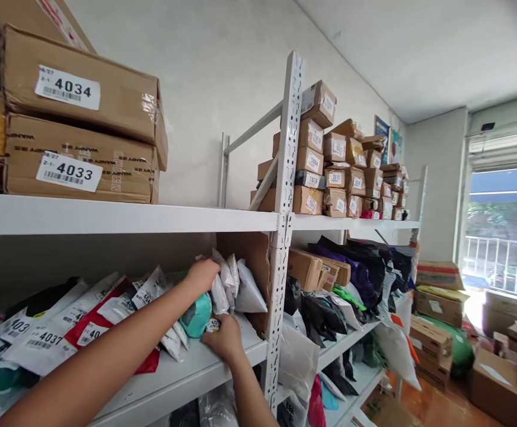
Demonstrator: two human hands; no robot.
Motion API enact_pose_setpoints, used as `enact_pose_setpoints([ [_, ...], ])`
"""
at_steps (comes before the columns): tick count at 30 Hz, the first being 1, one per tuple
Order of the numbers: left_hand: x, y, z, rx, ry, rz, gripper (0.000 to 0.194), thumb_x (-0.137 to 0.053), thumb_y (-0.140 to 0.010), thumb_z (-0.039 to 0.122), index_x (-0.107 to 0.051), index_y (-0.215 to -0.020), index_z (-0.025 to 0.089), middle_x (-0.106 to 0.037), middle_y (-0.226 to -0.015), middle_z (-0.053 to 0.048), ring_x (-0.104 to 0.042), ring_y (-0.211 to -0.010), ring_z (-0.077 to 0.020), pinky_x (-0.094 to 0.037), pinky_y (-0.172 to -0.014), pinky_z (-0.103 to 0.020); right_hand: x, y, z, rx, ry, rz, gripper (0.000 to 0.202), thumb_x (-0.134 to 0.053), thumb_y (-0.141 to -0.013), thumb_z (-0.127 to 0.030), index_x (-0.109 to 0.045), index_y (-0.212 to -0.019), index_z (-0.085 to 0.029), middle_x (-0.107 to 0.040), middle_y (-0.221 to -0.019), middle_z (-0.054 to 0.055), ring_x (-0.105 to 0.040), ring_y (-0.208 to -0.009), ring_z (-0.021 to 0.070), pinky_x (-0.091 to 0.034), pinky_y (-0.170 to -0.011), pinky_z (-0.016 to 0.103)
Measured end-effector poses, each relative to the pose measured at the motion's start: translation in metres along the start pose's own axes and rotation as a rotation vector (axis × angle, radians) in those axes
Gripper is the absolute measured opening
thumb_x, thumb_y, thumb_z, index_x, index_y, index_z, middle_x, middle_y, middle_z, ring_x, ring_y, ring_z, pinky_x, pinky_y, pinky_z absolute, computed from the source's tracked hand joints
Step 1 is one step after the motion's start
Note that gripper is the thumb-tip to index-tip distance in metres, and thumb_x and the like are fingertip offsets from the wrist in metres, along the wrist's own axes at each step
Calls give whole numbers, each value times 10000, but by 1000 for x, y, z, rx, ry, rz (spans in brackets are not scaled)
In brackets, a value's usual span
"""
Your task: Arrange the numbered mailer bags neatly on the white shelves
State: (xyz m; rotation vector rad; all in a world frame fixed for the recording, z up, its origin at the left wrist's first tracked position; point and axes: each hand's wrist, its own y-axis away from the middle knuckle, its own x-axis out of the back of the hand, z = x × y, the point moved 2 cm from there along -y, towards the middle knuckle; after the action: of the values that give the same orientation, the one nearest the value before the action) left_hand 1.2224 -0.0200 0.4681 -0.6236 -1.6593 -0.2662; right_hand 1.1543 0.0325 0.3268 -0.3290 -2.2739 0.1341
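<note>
While outstretched to the shelf (pixel 165 379), both hands among parcels: left hand (pixel 201 275) fingers hidden, right hand (pixel 225 339) fingers on a teal parcel (pixel 196 315).

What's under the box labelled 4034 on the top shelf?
Under box 4034 lies box 4033, flat on the white top shelf. Box 4033's top face is covered, and what either box holds cannot be seen.

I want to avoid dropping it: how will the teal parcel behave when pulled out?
The teal parcel looks soft and rounded, so it probably squashes and bends. Its plastic skin may slip. The white bags leaning beside it could topple.
</note>
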Motion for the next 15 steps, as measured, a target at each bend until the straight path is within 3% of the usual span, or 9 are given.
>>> enact_pose_setpoints([
  [3, 0, -3, 8, -21, -20, -51, 344, -685, -751, 54, -721, -1091, 84, -720, -1135, -193, -678, -1107, -334, -554, -959, -470, -18, 13, -24, 84, 110, -50, 350, -646, -757, -201, -720, -1075, -76, -737, -1035, 186, -668, -1019, 360, -509, -918, 418],
  [6, -2, -1, 2, -64, -1, -73, 397, -724, -695, 50, -730, -1092, 68, -681, -1186, -234, -656, -1125, -379, -521, -995, -480, -31, 22, -40, 85, 175, -83, 457, -576, -803, -166, -635, -1220, 12, -699, -1117, 242, -625, -1097, 388, -461, -1017, 480],
  [9, -5, 3, -19, -109, 114, -130, 531, -841, -629, 245, -734, -1146, 186, -626, -1293, -165, -626, -1170, -348, -502, -1020, -407, -33, 26, -40, 59, 91, -21, 470, -548, -824, -133, -602, -1274, -9, -685, -1146, 220, -607, -1120, 377, -466, -1007, 469],
  [12, -13, 10, -45, -89, 286, -230, 583, -747, -718, 466, -663, -1272, 306, -583, -1377, -78, -588, -1246, -242, -470, -1040, -281, -29, 26, -33, 60, 17, 41, 388, -549, -843, -135, -638, -1213, -61, -656, -1176, 200, -616, -1112, 354, -472, -992, 445],
  [15, -25, 19, -67, 62, 383, -279, 853, -664, -728, 467, -395, -1514, 274, -376, -1589, -138, -400, -1441, -332, -391, -1145, -402, -24, 23, -28, 55, 12, 30, 337, -511, -885, -156, -640, -1186, -77, -661, -1166, 198, -633, -1097, 352, -485, -945, 426],
])
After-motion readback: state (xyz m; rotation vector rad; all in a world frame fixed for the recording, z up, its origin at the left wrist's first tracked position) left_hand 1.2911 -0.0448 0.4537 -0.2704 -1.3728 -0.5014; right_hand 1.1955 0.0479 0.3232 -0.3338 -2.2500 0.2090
